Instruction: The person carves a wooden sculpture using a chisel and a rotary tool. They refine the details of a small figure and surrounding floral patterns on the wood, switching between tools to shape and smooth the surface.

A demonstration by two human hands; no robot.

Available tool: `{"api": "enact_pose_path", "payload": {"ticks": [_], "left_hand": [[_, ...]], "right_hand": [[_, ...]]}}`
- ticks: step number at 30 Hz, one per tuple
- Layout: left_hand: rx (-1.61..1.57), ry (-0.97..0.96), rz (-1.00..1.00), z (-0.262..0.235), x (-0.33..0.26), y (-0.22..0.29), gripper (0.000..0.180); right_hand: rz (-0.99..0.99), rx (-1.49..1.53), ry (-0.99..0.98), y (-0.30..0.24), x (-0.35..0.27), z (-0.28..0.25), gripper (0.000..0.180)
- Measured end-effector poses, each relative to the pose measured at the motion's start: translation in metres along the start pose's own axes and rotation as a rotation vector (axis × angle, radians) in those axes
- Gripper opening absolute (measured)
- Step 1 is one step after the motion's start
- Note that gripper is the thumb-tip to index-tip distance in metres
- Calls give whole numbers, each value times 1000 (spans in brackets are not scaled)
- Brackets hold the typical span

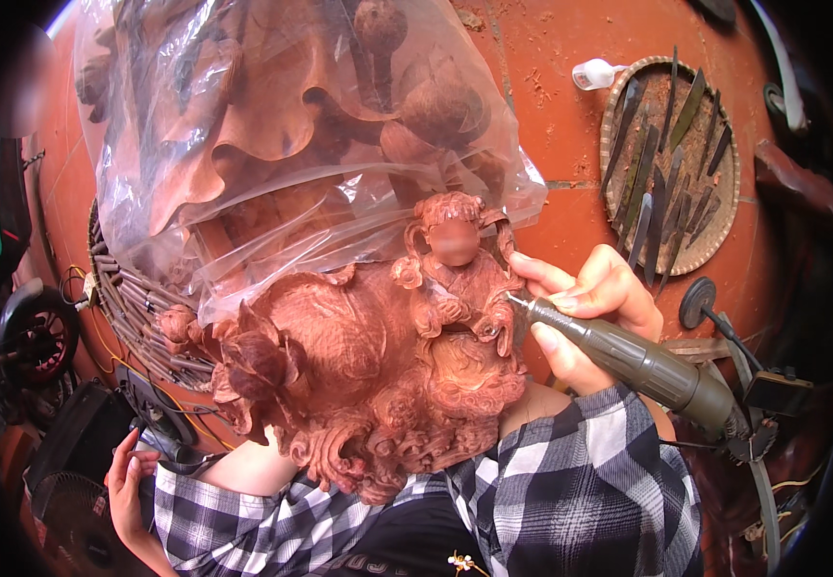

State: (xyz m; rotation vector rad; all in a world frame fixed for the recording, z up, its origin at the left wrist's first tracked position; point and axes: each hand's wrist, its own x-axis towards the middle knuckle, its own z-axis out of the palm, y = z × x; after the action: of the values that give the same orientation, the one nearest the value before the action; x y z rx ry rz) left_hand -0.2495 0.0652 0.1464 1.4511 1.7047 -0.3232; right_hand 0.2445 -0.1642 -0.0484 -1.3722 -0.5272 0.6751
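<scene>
My right hand (601, 313) grips a dark green rotary tool handpiece (633, 361) like a pen, thumb below and fingers above. Its thin metal bit meets or nearly meets the side of a small figure (455, 245) on a reddish-brown wood carving (330, 332). One fingertip rests by the curled piece beside the figure's head. Leaves, swirls and a large rounded form cover the carving, which sits above my lap. Down at the lower left, my left hand (128, 481) is off the carving, fingers stretched out, with nothing visible in it.
Clear plastic sheeting (272, 106) drapes a larger carving behind. A round woven tray (735, 183) of files and blades lies far right near a small white bottle (594, 74). A stand (777, 392) with cables is right. A fan (75, 514) and yellow cord are left.
</scene>
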Motion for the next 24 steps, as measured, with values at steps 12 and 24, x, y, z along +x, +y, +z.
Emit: {"api": "enact_pose_path", "payload": {"ticks": [12,24], "left_hand": [[3,-5,8,-1,1,-1,48],[12,1,-4,1,-1,4,48]], "right_hand": [[-48,-3,-179,-4,6,-8,24],[45,-50,-204,-6,1,-13,27]]}}
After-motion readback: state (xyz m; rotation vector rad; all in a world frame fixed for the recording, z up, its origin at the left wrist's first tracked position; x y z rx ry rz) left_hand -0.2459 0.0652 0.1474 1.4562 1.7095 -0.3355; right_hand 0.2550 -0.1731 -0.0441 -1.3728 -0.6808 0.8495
